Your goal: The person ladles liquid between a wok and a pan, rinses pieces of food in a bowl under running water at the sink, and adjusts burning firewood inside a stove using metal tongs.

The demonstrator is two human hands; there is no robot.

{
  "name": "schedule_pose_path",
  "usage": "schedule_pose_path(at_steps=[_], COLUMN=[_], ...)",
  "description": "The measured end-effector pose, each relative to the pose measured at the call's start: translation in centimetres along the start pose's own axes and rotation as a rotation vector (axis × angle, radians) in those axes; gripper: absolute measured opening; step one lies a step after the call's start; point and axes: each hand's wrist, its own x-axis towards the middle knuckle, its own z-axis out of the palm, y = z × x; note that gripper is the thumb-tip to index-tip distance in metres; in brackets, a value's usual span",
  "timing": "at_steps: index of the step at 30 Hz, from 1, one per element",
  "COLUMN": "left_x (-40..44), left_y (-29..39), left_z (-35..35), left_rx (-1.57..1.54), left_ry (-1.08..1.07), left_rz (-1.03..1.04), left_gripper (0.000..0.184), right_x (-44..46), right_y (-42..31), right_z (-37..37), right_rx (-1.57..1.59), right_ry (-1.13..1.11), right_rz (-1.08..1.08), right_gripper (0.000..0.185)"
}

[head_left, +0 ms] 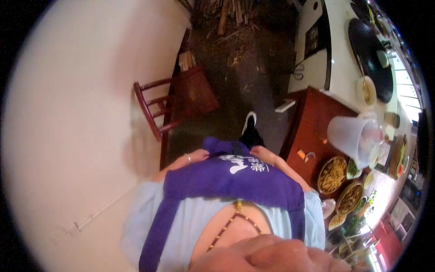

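Observation:
A purple apron point(235, 179) with white lettering hangs over the front of my light blue top. On its left side, my left hand point(198, 156), with a bracelet at the wrist, is closed on the apron's edge. Opposite it, my right hand point(263, 154) pinches the apron cloth near the lettering. The cloth bunches between the two hands, and some fingertips are hidden in its folds. Below the apron one dark shoe point(250, 122) with a white edge shows on the floor.
A wooden chair point(195, 93) stands by the pale wall point(81, 113) on the left. At right, a red-brown table point(308, 122) holds a clear plastic pitcher point(346, 133) and baskets of food point(332, 175). Beyond are a wok point(369, 59) and a firewood pile point(226, 16).

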Motion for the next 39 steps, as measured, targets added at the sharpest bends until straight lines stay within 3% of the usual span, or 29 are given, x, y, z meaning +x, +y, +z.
schedule_pose_path(at_steps=[2,5,9,11,13,14,15,19,20,21,22,23,24,25,26,27,29,31,34,36,37,39], left_x=[1.8,3.6,7.0,8.4,11.1,12.7,14.5,23.1,23.9,26.4,28.6,30.9,33.7,36.4,38.8,41.3,48.8,53.9,59.5,61.4,62.4,63.7], left_y=[3.1,5.9,6.3,4.8,4.1,4.2,4.4,1.2,5.3,4.0,1.7,0.1,1.0,2.3,1.9,1.2,-3.5,-2.1,-3.7,-6.7,-8.1,-9.9], left_z=[-4.8,-10.2,-17.8,-20.9,-25.7,-29.0,-31.7,-37.4,-41.7,-42.1,-41.2,-41.1,-43.5,-45.6,-45.8,-45.9,-43.2,-46.2,-46.6,-44.9,-44.7,-44.3], left_rx=[-0.03,-0.165,-0.38,-0.569,-0.727,-0.783,-0.833,-0.064,0.052,0.008,-0.042,-0.089,-0.183,-0.272,-0.156,-0.025,0.053,-0.01,-0.252,-0.169,-0.129,0.222], left_ry=[-0.026,-0.122,-0.303,-0.289,-0.371,-0.46,-0.552,-0.956,-1.02,-1.041,-1.05,-1.048,-0.913,-0.767,-0.435,-0.119,0.257,0.205,0.255,0.304,0.32,0.132], left_rz=[0.009,-0.073,-0.123,0.012,-0.03,-0.146,-0.268,-0.034,-0.06,-0.079,-0.102,-0.126,-0.174,-0.224,-0.114,-0.006,0.03,-0.135,-0.102,0.023,0.087,0.06], left_gripper=[0.033,0.037,0.034,0.031,0.028,0.026,0.025,0.023,0.025,0.027,0.028,0.03,0.03,0.03,0.029,0.028,0.023,0.021,0.018,0.02,0.021,0.024], right_x=[-1.2,-0.6,2.9,4.4,6.4,7.0,8.1,14.5,15.8,17.5,19.3,20.9,22.3,23.8,24.8,24.8,26.0,27.1,27.0,26.5,27.1,27.5], right_y=[-1.3,-2.4,-2.2,-2.2,-2.1,-3.1,-3.2,-3.0,-4.1,-4.9,0.0,4.2,5.3,10.5,9.5,9.4,12.6,16.8,23.2,24.0,20.0,19.7], right_z=[-4.0,-8.6,-13.4,-15.5,-17.5,-19.0,-19.7,-22.8,-26.2,-29.9,-29.5,-30.8,-34.6,-37.3,-40.7,-43.4,-46.7,-48.3,-47.9,-46.0,-46.1,-45.8], right_rx=[0.074,0.248,0.55,0.7,0.913,1.1,1.038,0.682,0.693,0.697,0.615,0.141,-0.101,-0.237,-0.451,-0.512,-0.704,-0.866,-1.025,-1.238,-1.304,-1.346], right_ry=[-0.053,-0.125,-0.157,-0.107,-0.031,0.0,0.017,-0.057,-0.094,-0.14,0.136,0.478,0.633,0.686,0.692,0.5,0.326,0.208,0.078,0.166,0.225,0.254], right_rz=[0.001,0.178,0.343,0.337,0.318,0.385,0.361,0.338,0.478,0.609,0.564,0.39,0.506,0.434,0.598,0.696,0.812,0.906,0.967,0.871,0.832,0.795], right_gripper=[0.031,0.033,0.034,0.032,0.03,0.027,0.026,0.023,0.022,0.022,0.021,0.024,0.025,0.031,0.041,0.044,0.041,0.038,0.035,0.033,0.032,0.033])
